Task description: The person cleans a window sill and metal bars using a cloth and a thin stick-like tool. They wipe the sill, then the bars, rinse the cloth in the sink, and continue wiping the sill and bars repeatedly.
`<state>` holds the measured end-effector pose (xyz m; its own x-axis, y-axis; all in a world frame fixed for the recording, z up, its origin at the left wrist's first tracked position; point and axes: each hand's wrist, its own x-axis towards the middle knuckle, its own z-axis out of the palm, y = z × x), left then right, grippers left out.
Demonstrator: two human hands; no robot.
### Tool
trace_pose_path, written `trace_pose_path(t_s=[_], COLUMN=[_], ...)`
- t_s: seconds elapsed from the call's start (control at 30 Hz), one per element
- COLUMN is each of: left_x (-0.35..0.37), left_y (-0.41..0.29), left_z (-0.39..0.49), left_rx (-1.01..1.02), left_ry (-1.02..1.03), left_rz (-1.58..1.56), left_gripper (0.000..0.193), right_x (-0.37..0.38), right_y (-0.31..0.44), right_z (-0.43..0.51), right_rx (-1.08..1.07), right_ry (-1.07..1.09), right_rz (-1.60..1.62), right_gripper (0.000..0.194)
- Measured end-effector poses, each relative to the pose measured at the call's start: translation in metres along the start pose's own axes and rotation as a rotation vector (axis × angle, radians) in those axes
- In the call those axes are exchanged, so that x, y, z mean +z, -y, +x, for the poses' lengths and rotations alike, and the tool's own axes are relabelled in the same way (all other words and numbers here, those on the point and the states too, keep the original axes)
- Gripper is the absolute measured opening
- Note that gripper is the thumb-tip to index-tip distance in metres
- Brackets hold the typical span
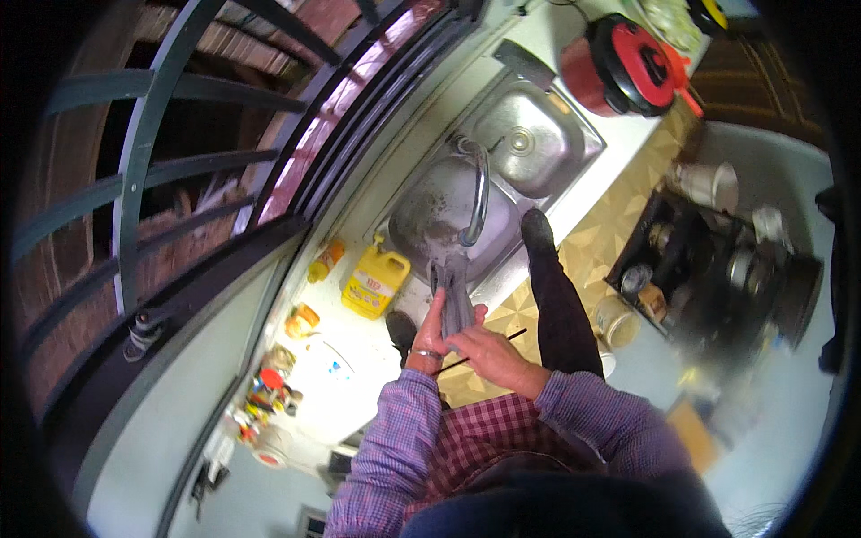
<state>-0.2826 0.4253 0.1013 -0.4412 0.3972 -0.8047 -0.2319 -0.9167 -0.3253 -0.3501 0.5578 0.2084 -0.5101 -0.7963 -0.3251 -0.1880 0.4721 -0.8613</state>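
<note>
A bunched, elongated grey cloth point(457, 296) reaches over the near edge of the left sink basin point(430, 208), its far end below the faucet spout. My left hand point(432, 326) holds it along its left side, the thumb laid along the fabric. At the cloth's near end, my right hand point(491, 353) grips it from the right, with some of the fingers hidden. The curved chrome faucet point(481, 195) arches over the basin, where dark specks lie on the metal. Whether water is running, I cannot tell. A thin black strip point(516, 333) passes beneath my wrists.
A yellow jug point(375, 282) and an orange-yellow bottle point(326, 261) stand left of the sink. Beyond the second basin point(528, 138) sits a red and black cooker point(625, 67). Cluttered dark shelving point(720, 269) stands at right, and window bars point(134, 168) at left.
</note>
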Motion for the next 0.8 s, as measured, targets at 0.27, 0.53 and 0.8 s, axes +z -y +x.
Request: trace_pose_path(t_s=[0.27,0.53,0.8], left_x=[-0.001,-0.009,-0.039], left_y=[0.026,0.050,0.048], left_z=[0.018,0.051,0.063], left_rx=[-0.025,0.055,0.606], left_ry=[-0.058,-0.248,0.039], left_rz=[-0.022,0.017,0.741], left_gripper=[0.046,0.023,0.035], right_x=[-0.101,-0.145,-0.153], right_y=[0.011,0.025,0.005], right_z=[-0.026,-0.027,0.035], right_rx=[-0.169,-0.253,-0.124], right_ry=[0.317,0.446,0.115], right_rz=[0.164,0.127,-0.031], right_gripper=[0.034,0.032,0.039])
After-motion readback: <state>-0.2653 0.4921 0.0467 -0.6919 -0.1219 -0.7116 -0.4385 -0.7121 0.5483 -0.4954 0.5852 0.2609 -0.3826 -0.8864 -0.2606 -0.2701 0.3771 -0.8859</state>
